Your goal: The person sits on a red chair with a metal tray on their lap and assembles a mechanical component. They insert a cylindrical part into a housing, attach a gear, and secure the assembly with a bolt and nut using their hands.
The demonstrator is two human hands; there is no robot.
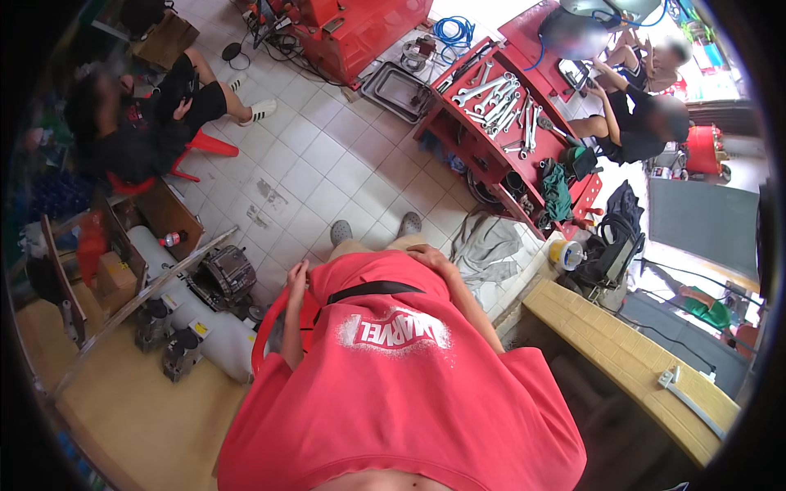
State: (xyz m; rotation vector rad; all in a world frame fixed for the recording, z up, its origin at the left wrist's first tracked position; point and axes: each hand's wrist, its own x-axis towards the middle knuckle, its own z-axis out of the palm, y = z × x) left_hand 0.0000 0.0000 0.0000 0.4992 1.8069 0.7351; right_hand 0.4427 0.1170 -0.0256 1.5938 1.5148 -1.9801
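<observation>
I am seated, with a red plastic chair (260,348) showing beside my left arm. My left hand (298,278) is by my left hip, close to the chair's arm. Its fingers are curled together, and what is in them, if anything, is hidden. Over the right side of my lap lies my right hand (431,257), fingers stretched out flat on the hem of my red shirt (393,385) and holding nothing. A black strap (372,290) crosses the shirt at the waist. My feet, in grey clogs (341,231), rest on the tiled floor.
Ahead to the right, a red tool cart (463,139) carries several wrenches (496,102) and a green cloth (557,192). A grey cloth (489,245) lies near my right foot. Left are an engine part (223,274) and white tanks (217,342). Other people sit at both sides.
</observation>
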